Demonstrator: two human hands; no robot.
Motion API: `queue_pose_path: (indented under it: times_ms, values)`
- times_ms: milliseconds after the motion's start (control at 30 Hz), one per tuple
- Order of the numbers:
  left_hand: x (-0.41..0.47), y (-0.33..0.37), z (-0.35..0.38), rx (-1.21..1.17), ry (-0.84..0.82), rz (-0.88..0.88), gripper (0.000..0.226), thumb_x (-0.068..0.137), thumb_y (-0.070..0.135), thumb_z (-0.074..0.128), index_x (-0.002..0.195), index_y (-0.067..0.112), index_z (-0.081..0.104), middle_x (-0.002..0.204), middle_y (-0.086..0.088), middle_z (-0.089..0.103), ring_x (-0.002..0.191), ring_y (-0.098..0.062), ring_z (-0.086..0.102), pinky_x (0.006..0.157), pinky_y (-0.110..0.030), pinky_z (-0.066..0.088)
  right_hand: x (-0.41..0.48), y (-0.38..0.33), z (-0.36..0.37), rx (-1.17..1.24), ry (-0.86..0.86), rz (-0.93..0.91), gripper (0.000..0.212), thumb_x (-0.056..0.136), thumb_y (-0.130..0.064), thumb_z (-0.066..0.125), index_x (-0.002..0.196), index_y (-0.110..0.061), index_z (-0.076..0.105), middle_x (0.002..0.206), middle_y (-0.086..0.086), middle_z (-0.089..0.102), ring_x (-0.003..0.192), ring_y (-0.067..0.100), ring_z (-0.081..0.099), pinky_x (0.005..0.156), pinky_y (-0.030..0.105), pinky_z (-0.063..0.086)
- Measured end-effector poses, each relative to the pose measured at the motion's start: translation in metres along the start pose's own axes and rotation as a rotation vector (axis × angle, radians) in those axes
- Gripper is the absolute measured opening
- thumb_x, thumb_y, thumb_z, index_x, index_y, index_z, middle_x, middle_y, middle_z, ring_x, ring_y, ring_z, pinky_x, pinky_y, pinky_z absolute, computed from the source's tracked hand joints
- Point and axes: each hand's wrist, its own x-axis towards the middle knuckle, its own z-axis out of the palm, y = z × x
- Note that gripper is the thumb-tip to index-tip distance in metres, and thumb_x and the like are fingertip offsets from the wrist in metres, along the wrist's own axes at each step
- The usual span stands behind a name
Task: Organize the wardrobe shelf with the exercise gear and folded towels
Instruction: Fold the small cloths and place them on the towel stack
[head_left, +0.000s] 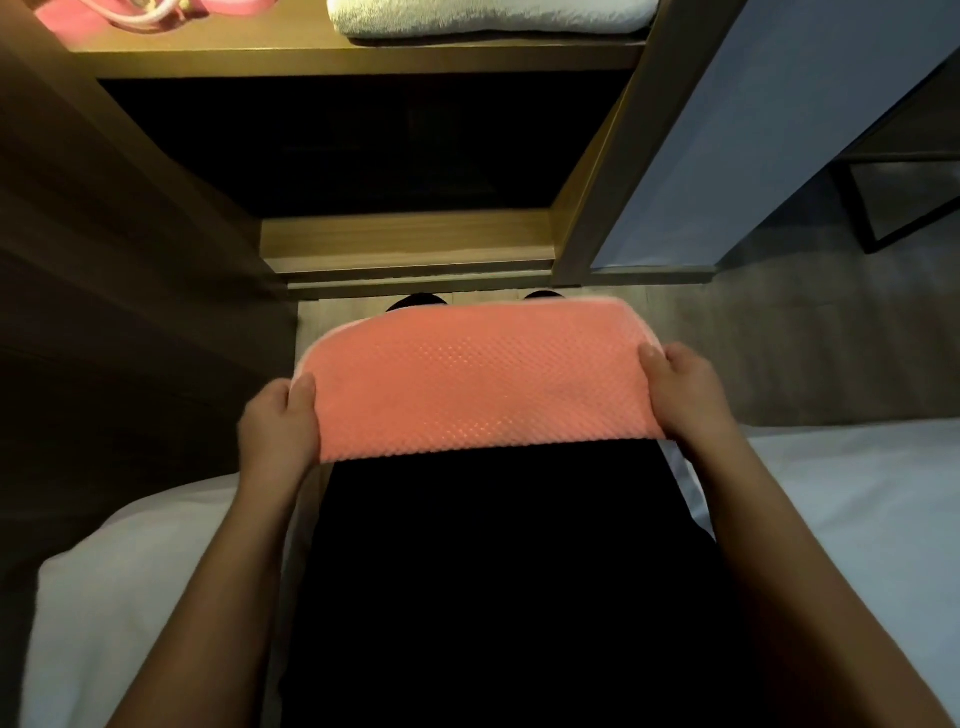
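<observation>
Left hand (278, 426) and right hand (680, 389) are each clamped on an end of the pink towel (478, 379), thumbs on top. The towel is held flat in mid-air, below the shelf (358, 57).

I'd keep it taut and level so the fold holds. Then I'd lift it and slide it in between the white towel (488, 15) and the pink gear (67, 15).

Dim room. Wood-look floor (779, 353), white bed (857, 519) on both sides.

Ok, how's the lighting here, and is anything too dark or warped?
Head view: warm light on the upper shelf and white towel; the compartment below is nearly black; the pink towel, gripped by left hand and right hand, is evenly lit; wide-angle distortion slants the wardrobe frame.
</observation>
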Motion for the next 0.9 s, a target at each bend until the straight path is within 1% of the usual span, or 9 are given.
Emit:
queue_pose_path:
  times_ms: [100, 167, 233, 333, 433, 600, 667, 767, 900]
  values:
    - [-0.001, -0.013, 0.009, -0.013, -0.048, -0.104, 0.039, 0.103, 0.035, 0.038, 0.088, 0.005, 0.058, 0.085, -0.010, 0.055, 0.080, -0.024, 0.053, 0.064, -0.032, 0.037, 0.000, 0.010, 0.005, 0.041, -0.095, 0.099, 0.043, 0.103, -0.033, 0.041, 0.123, 0.001, 0.058, 0.115, 0.018, 0.061, 0.096, 0.026, 0.053, 0.082, 0.033, 0.040]
    - [0.004, -0.015, 0.009, -0.009, -0.183, -0.182, 0.037, 0.103, 0.037, 0.039, 0.107, 0.009, 0.062, 0.104, -0.012, 0.061, 0.096, -0.029, 0.056, 0.079, -0.036, 0.041, 0.003, 0.010, 0.002, 0.068, -0.165, 0.165, 0.048, 0.103, -0.036, 0.042, 0.130, 0.001, 0.055, 0.127, 0.020, 0.057, 0.105, 0.029, 0.054, 0.090, 0.037, 0.041]
    - [0.010, -0.007, 0.005, -0.021, -0.312, -0.253, 0.043, 0.101, 0.045, 0.038, 0.120, 0.013, 0.059, 0.109, -0.010, 0.062, 0.098, -0.027, 0.057, 0.088, -0.037, 0.040, 0.008, 0.004, -0.003, 0.091, -0.194, 0.216, 0.056, 0.101, -0.042, 0.043, 0.135, 0.001, 0.051, 0.133, 0.019, 0.055, 0.110, 0.031, 0.054, 0.094, 0.038, 0.042]
    - [0.023, 0.014, 0.001, -0.090, -0.426, -0.374, 0.052, 0.098, 0.060, 0.030, 0.109, 0.016, 0.055, 0.099, -0.007, 0.059, 0.089, -0.025, 0.055, 0.075, -0.036, 0.040, 0.017, -0.008, -0.004, 0.127, -0.227, 0.287, 0.061, 0.099, -0.055, 0.040, 0.134, -0.006, 0.053, 0.127, 0.014, 0.058, 0.105, 0.028, 0.054, 0.095, 0.039, 0.042]
    - [0.031, 0.027, 0.007, -0.130, -0.429, -0.424, 0.057, 0.096, 0.064, 0.033, 0.112, 0.016, 0.059, 0.106, -0.011, 0.062, 0.093, -0.026, 0.058, 0.067, -0.036, 0.041, 0.023, -0.017, 0.004, 0.162, -0.213, 0.242, 0.054, 0.100, -0.050, 0.041, 0.130, -0.008, 0.056, 0.112, 0.007, 0.058, 0.098, 0.025, 0.056, 0.090, 0.039, 0.044]
    - [0.037, 0.023, 0.010, -0.242, -0.139, -0.259, 0.030, 0.099, 0.043, 0.045, 0.110, 0.017, 0.057, 0.101, -0.005, 0.057, 0.089, -0.020, 0.056, 0.075, -0.039, 0.045, 0.027, -0.017, -0.002, 0.224, -0.040, 0.085, 0.041, 0.102, -0.038, 0.041, 0.126, -0.008, 0.056, 0.104, 0.007, 0.061, 0.090, 0.019, 0.057, 0.074, 0.034, 0.045]
    - [0.036, 0.021, 0.011, -0.262, -0.157, -0.294, 0.031, 0.100, 0.041, 0.046, 0.112, 0.015, 0.057, 0.103, -0.007, 0.057, 0.089, -0.021, 0.056, 0.076, -0.040, 0.046, 0.027, -0.008, -0.002, 0.240, -0.046, 0.110, 0.039, 0.103, -0.036, 0.041, 0.125, -0.008, 0.056, 0.098, 0.006, 0.060, 0.084, 0.016, 0.055, 0.069, 0.031, 0.043]
    - [0.034, 0.023, 0.016, -0.209, -0.268, -0.379, 0.034, 0.100, 0.040, 0.045, 0.118, 0.013, 0.056, 0.103, -0.009, 0.059, 0.088, -0.023, 0.057, 0.069, -0.038, 0.045, 0.027, 0.002, 0.007, 0.205, -0.128, 0.167, 0.034, 0.103, -0.034, 0.042, 0.110, -0.006, 0.058, 0.106, 0.015, 0.063, 0.083, 0.020, 0.054, 0.078, 0.034, 0.044]
    - [0.037, 0.030, 0.013, -0.262, -0.406, -0.445, 0.040, 0.098, 0.052, 0.043, 0.106, 0.016, 0.060, 0.097, -0.009, 0.062, 0.084, -0.024, 0.057, 0.066, -0.035, 0.043, 0.032, -0.003, 0.008, 0.218, -0.198, 0.255, 0.052, 0.100, -0.045, 0.043, 0.131, -0.005, 0.054, 0.117, 0.012, 0.058, 0.101, 0.026, 0.054, 0.089, 0.039, 0.043]
